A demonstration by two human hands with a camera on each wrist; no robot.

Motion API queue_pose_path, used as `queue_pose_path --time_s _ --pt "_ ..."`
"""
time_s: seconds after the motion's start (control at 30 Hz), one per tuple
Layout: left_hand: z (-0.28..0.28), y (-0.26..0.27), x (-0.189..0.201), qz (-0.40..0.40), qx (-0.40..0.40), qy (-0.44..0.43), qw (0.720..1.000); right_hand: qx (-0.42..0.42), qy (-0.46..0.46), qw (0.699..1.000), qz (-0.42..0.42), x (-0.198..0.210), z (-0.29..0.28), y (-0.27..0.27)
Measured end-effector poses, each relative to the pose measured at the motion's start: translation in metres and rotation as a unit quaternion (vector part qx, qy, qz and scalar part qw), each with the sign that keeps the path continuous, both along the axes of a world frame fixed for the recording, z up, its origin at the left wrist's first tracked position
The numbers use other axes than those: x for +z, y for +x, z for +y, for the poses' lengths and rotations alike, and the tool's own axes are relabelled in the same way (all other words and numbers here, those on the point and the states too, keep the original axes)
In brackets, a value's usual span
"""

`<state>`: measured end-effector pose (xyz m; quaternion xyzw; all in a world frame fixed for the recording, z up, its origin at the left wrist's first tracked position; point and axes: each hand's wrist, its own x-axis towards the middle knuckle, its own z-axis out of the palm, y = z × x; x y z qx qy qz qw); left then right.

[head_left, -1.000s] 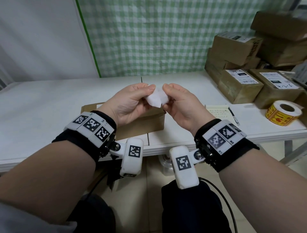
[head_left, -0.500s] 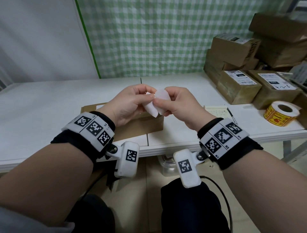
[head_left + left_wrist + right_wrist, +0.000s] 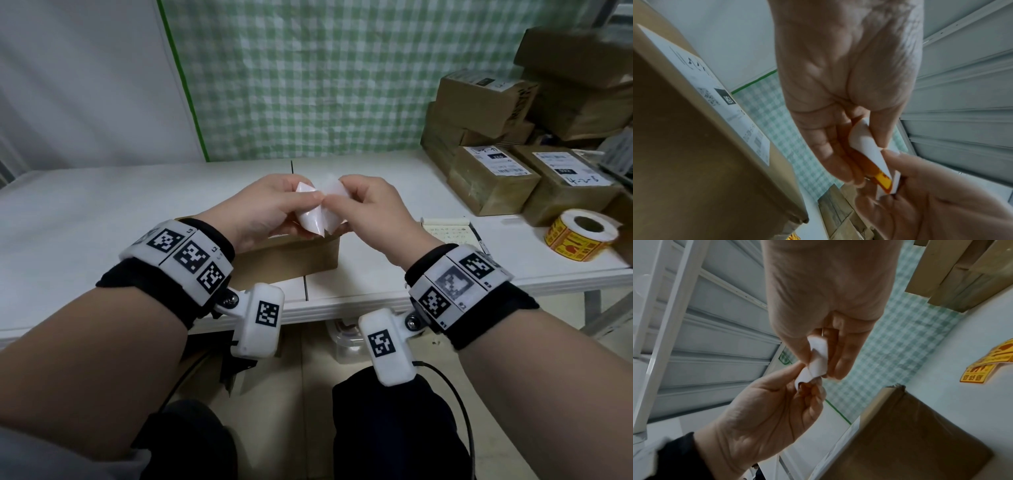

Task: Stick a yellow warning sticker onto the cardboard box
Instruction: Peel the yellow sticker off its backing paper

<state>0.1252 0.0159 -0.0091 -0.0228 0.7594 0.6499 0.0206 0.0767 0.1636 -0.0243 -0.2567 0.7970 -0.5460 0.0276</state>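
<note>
Both hands, the left hand (image 3: 270,209) and the right hand (image 3: 370,212), pinch the thin, bendy sticker (image 3: 313,214) by its edges above the cardboard box (image 3: 291,260) at 12 o'clock on the counter (image 3: 85,222).

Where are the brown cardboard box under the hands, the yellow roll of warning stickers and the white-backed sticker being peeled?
Brown cardboard box (image 3: 291,260), head view, front wall.
Yellow roll of warning stickers (image 3: 579,236), head view, outer printed side.
White-backed sticker (image 3: 313,219), head view, white backing face.
</note>
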Motion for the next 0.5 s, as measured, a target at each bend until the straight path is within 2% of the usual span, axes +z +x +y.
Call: queue_pose_path --time_s 0.1,0.27,0.4,0.5 --pt "0.0001 0.0003 -0.0029 -0.003 -0.008 -0.026 1.0 0.049 -0.022 0.994 -0.094 0.0036 0.0019 0.0015" --pt "0.0024 0.0011 -0.0044 0.011 -0.05 -0.059 0.997 0.084 0.015 0.988 -0.132 0.0026 0.0049 0.0024" --pt "0.0002 0.0013 -0.005 0.002 -0.061 -0.015 0.998 0.096 -0.043 0.975 -0.196 0.0009 0.0068 0.003" --pt "0.0015 0.0006 -0.0047 -0.017 -0.04 0.041 0.998 0.085 -0.1 0.965 -0.227 0.0004 0.005 0.0035"
